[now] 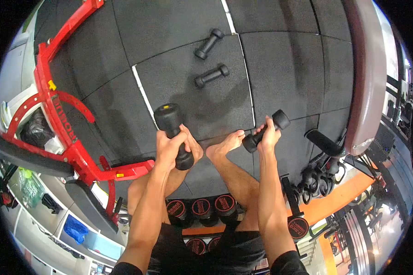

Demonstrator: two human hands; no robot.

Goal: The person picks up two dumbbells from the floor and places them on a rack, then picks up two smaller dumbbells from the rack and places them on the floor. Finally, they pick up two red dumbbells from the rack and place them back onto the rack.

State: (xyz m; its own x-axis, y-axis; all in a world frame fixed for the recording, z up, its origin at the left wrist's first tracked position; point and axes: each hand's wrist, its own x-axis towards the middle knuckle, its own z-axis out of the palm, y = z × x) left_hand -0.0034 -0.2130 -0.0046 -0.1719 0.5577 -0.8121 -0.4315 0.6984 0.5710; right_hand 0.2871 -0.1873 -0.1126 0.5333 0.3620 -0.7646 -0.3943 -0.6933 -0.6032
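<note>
At the centre left of the frame I have a black, round-headed dumbbell with a yellow mark [168,120], its handle closed inside the left hand [170,147]; the weight slants, one head above the fist and the other below. Right of centre, the right hand [270,137] is wrapped around a second black, round-headed dumbbell [281,120], tilted up toward the right.

I judge both to be rigid and dense, heavy for their size and hardly fragile. The dull coating suggests fair grip, though sweat could make it slick. I'd take hold at the middle of the handle, where these fists are, so the heads balance; gripping by one head would let the other swing down. The left one looks bulkier, but I can't tell whether that is size or nearness to my camera.

Farther out, at upper centre, two small black dumbbells, [209,44] [212,76] lie apart on the black rubber floor tiles [280,68]. Black weights with red-lettered ends [201,207] sit at lower centre, a red steel exercise machine [62,114] stands at left, and a brown padded bench [366,78] runs down the right.
</note>
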